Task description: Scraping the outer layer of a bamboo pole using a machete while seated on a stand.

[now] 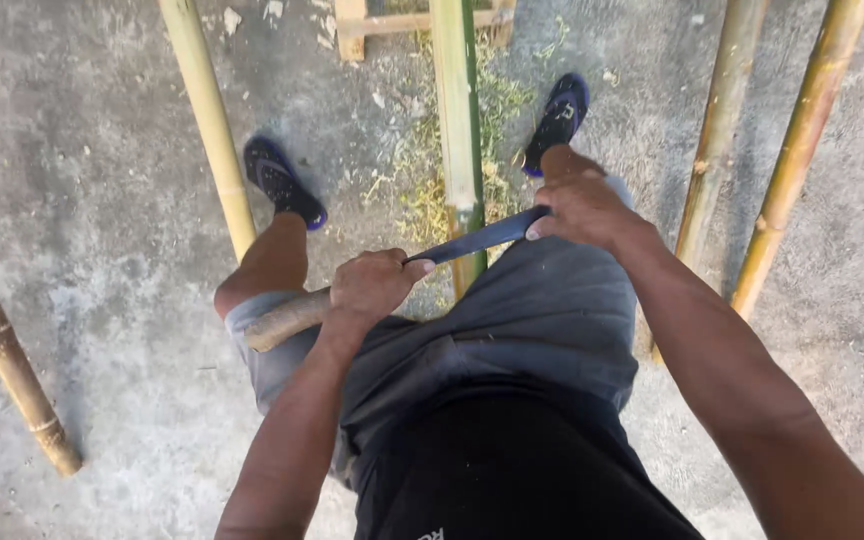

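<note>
Centre frame: left hand (370, 287), fist wrapped around the rough wooden handle of one dark flat-bladed knife (477, 238); handle end juts lower left. Right hand (580, 207), fingers pressed onto the blade's far end. Blade lies crosswise against one split green-yellow bamboo pole (458, 130) between the knees. Two dark sandals (280, 180) on grey concrete floor (82, 200). Beyond: four more bamboo poles, smooth, jointed; one pale wooden frame (392, 24), top centre.
</note>
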